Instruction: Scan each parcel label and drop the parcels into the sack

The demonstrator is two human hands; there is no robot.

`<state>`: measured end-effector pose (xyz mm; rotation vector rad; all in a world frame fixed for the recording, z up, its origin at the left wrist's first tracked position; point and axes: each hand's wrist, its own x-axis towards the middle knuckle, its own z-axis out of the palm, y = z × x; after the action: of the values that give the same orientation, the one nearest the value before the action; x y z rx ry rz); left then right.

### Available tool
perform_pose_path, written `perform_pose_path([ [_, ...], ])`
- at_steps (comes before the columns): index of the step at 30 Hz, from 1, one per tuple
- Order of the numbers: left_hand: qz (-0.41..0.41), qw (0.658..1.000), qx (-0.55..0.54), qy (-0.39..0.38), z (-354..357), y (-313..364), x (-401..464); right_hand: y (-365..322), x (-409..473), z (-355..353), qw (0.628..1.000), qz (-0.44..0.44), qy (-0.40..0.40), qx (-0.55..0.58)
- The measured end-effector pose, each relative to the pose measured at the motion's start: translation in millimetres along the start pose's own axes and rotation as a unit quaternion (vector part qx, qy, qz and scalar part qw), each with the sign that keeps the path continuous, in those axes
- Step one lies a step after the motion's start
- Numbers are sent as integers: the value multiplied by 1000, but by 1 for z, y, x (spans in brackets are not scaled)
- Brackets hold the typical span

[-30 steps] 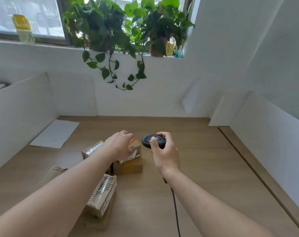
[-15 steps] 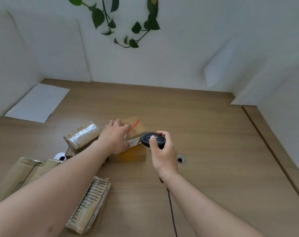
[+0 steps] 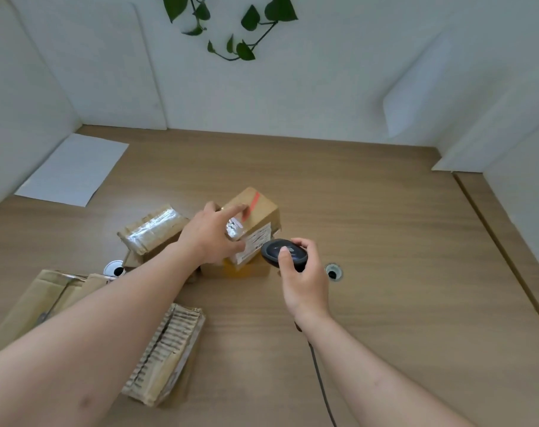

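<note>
A brown cardboard parcel with a red stripe and a white label stands tilted at the middle of the wooden desk. My left hand grips its left side. My right hand holds a black barcode scanner, whose head is just right of the label; its cable runs back toward me. A tape-wrapped parcel lies to the left, partly behind my left forearm. A ridged cardboard parcel lies near me. No sack shows in view.
A flat cardboard piece lies at the near left. A white sheet of paper sits at the far left. Two cable holes open in the desk. White partition walls enclose the desk, with plant leaves hanging above.
The camera tilted down, so the window and plant pots left the view. My left hand tipped the parcel up, showing more of its label. The scanner stayed beside it.
</note>
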<state>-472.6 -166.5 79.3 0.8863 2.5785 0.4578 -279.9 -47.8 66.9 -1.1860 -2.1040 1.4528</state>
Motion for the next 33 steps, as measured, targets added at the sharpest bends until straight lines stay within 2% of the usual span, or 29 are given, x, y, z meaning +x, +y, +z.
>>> perform_pose_path([
  [5, 2, 992, -123, 3, 7, 14, -23, 3, -25, -30, 1000, -4, 26, 5],
  [14, 15, 984, -178, -10, 21, 65, -107, 15, -88, -95, 999, -16, 46, 22],
  [18, -4, 975, -223, -18, 19, 91, -151, 23, -112, -135, 998, -52, 24, 12],
  [22, -31, 966, -256, 6, 13, 120, -201, 30, -133, -176, 993, -111, -30, -23],
  [28, -58, 965, -255, 29, 21, 158, -272, 43, -174, -235, 975, -179, -109, -73],
  [33, -65, 966, -241, 60, 31, 187, -324, 49, -203, -267, 966, -210, -131, -68],
])
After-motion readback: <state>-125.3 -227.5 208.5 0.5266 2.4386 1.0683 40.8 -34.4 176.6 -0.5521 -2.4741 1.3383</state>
